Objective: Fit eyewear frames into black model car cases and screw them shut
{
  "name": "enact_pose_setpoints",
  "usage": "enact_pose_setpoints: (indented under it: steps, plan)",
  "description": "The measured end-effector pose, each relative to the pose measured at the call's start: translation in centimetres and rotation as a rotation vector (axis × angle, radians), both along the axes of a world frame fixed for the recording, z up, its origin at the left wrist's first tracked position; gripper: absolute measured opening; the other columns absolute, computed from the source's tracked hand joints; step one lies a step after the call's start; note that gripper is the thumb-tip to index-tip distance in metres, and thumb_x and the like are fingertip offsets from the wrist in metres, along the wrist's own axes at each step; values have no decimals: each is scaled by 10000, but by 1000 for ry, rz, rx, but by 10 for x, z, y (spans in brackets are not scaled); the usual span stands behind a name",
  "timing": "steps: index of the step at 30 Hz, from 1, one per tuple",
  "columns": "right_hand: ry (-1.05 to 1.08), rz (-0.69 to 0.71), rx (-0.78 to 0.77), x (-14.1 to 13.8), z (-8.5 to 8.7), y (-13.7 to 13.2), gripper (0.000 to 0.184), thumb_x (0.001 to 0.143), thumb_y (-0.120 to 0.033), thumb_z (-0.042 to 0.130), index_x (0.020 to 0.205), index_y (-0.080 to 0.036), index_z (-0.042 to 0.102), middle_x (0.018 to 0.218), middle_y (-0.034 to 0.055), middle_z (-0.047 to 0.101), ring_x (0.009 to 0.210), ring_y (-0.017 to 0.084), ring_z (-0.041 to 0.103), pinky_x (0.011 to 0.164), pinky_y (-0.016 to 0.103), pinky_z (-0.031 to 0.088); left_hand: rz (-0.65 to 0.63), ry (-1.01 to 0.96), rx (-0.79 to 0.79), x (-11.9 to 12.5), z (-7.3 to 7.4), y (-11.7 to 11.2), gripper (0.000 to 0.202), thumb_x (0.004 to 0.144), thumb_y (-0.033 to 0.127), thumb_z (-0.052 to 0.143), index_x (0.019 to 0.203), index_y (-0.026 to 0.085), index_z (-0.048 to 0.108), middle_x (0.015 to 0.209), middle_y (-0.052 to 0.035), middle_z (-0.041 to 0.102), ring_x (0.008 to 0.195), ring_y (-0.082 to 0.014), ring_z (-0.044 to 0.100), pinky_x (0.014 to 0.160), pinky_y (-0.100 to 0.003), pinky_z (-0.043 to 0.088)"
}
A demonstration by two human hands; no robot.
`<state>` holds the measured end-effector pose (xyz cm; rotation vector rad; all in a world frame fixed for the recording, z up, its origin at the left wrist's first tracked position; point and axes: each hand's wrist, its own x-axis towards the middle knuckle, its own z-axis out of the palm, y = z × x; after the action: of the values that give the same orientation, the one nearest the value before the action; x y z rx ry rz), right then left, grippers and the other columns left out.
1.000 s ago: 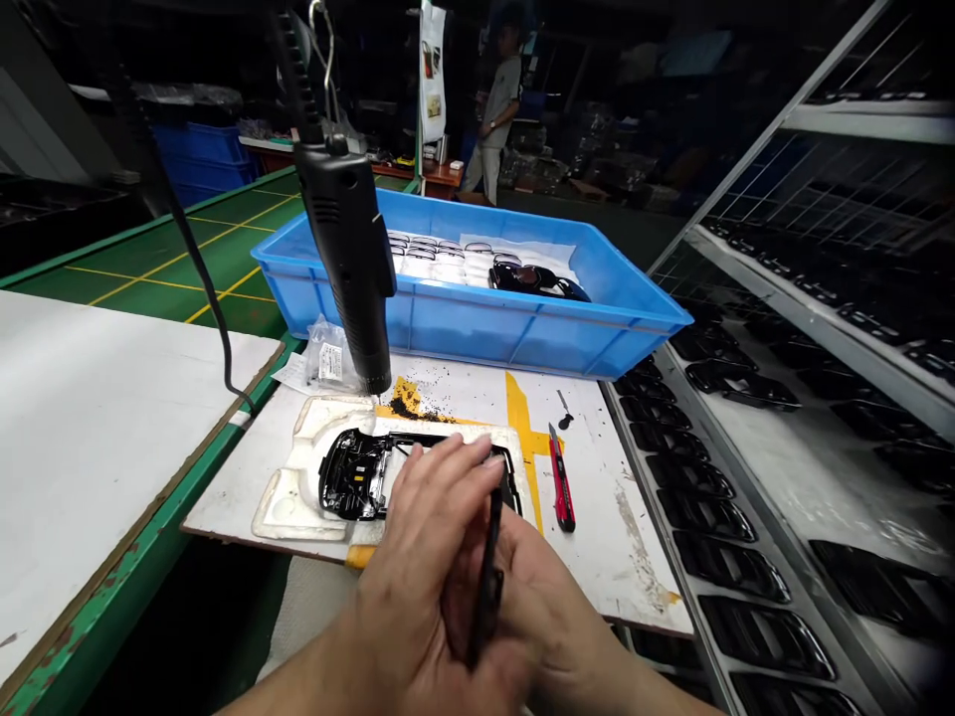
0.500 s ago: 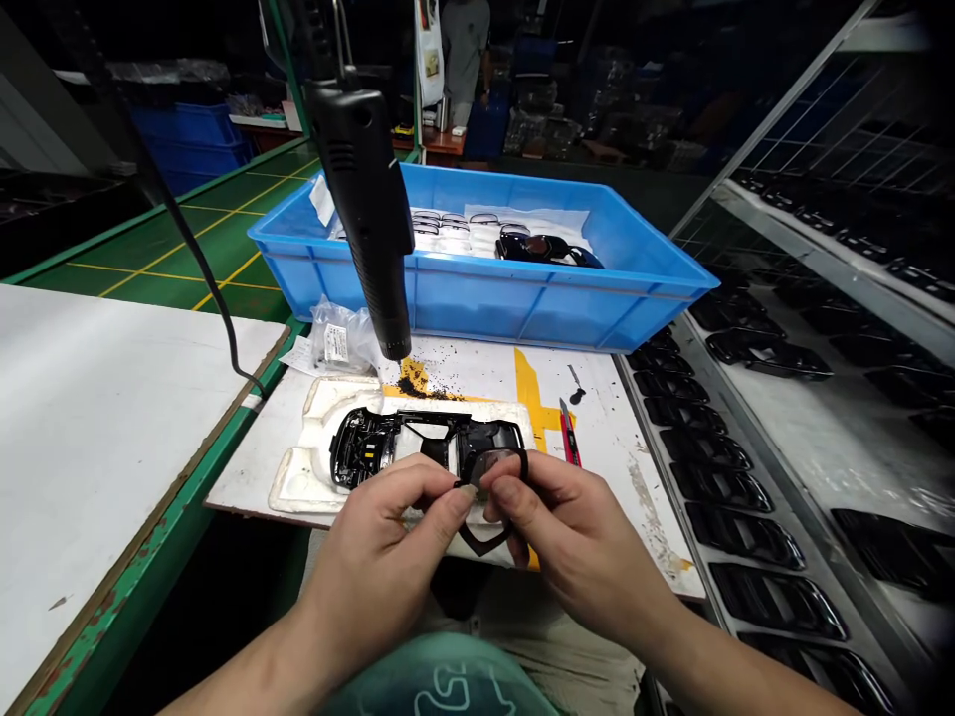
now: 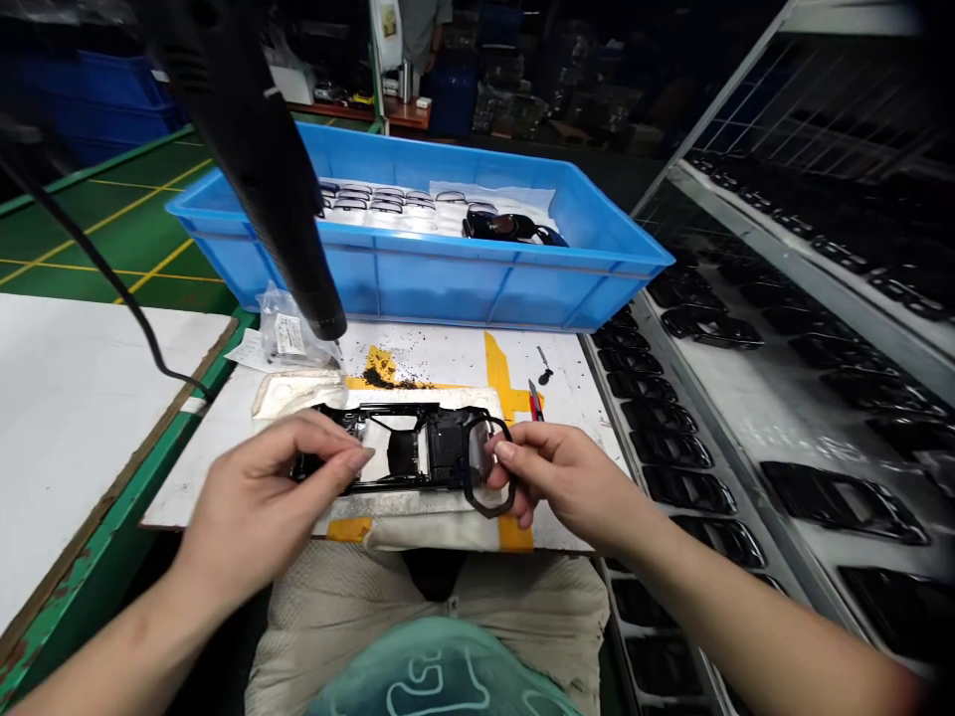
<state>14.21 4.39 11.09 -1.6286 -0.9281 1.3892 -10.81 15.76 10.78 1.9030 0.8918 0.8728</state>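
Note:
My right hand [image 3: 556, 467] pinches the right edge of a black-rimmed clear window piece [image 3: 481, 467], held upright over one end of a model car body. That glossy black car body [image 3: 448, 447] lies with its inside facing up on a white foam cradle [image 3: 298, 388]. Over the other end of the body, my left hand [image 3: 284, 487] has its thumb and forefinger pressed together. Whatever sits between those fingertips, if anything, is too small to make out. The left hand hides that end of the body.
A black electric screwdriver [image 3: 276, 189] hangs at the left above the bench. Small black screws [image 3: 384, 376] lie behind the foam, near a plastic bag [image 3: 287, 333]. A red utility knife [image 3: 535, 401] lies at right. Behind stands a blue bin [image 3: 448, 278]; racked black car bodies [image 3: 690, 487] line the right.
My left hand has let go of the window piece and moved left over the car body. My right hand keeps the piece, now turned more upright. The view has shifted.

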Motion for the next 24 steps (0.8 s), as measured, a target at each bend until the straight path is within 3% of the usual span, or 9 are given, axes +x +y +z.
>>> enact_pose_setpoints:
  steps: [2, 3, 5, 6, 8, 11, 15, 20, 24]
  plan:
    - [-34, -30, -29, 13, -5, 0, 365, 867, -508, 642, 857, -145, 597, 772, 40, 688, 472, 87, 589, 457, 206, 501, -157, 225, 193, 0, 1, 16, 175, 884, 406, 671, 938, 241, 691, 1043, -44, 711, 983, -221, 660, 870, -327, 527]
    - [-59, -49, -38, 19, -7, 0, 358, 863, -498, 653, 912, -148, 599, 771, 41, 692, 474, 93, 591, 456, 210, 505, -275, 382, 282, 2, 0, 22, 343, 861, 472, 681, 1120, 247, 670, 1222, -81, 670, 1125, -277, 622, 959, -390, 506]
    - [-126, -99, -41, 31, -10, -1, 377, 854, -472, 680, 1034, -158, 576, 767, 36, 698, 479, 99, 591, 453, 211, 505, -455, 654, 443, 8, -6, 32, 792, 772, 557, 739, 1424, 196, 472, 1493, -171, 464, 1353, -381, 447, 1095, -507, 407]
    - [-165, -127, -36, 37, -11, -1, 395, 851, -464, 691, 1074, -165, 559, 761, 31, 699, 480, 98, 587, 449, 206, 499, -505, 742, 507, 11, -9, 37, 958, 728, 558, 774, 1493, 151, 365, 1548, -212, 371, 1408, -409, 362, 1131, -536, 358]
    - [-232, -171, -27, 50, -15, 0, 403, 848, -469, 701, 1073, -173, 547, 763, 33, 703, 486, 99, 581, 446, 204, 490, -546, 818, 569, 17, -17, 43, 1069, 690, 497, 814, 1517, 78, 282, 1538, -259, 354, 1407, -413, 352, 1144, -521, 345]
    - [-279, -194, -35, 67, -25, 4, 394, 834, -504, 706, 993, -174, 560, 766, 47, 705, 495, 116, 580, 439, 228, 488, -577, 788, 513, 21, -24, 51, 1021, 703, 431, 789, 1510, 76, 275, 1425, -226, 475, 1271, -361, 486, 1066, -459, 437]
    - [-321, -227, -17, 72, -36, 14, 369, 830, -490, 711, 961, -179, 562, 750, 35, 699, 497, 113, 570, 459, 232, 477, -545, 637, 492, 17, -22, 51, 976, 712, 355, 735, 1506, 78, 240, 1396, -220, 465, 1261, -359, 470, 1059, -480, 429]
    - [-235, -119, 17, 46, -34, 27, 353, 719, -412, 804, 927, -181, 636, 663, -8, 654, 551, 149, 586, 531, 267, 499, -469, 496, 540, 11, -10, 44, 1018, 696, 399, 734, 1505, 87, 201, 1427, -215, 437, 1282, -365, 449, 1086, -496, 392]
    - [-134, -101, 34, 26, -39, 31, 467, 702, -542, 767, 984, -179, 686, 718, 25, 684, 704, 221, 653, 664, 338, 553, -451, 467, 549, 8, -9, 44, 1033, 701, 434, 738, 1508, 93, 191, 1426, -205, 444, 1314, -358, 430, 1127, -485, 347]
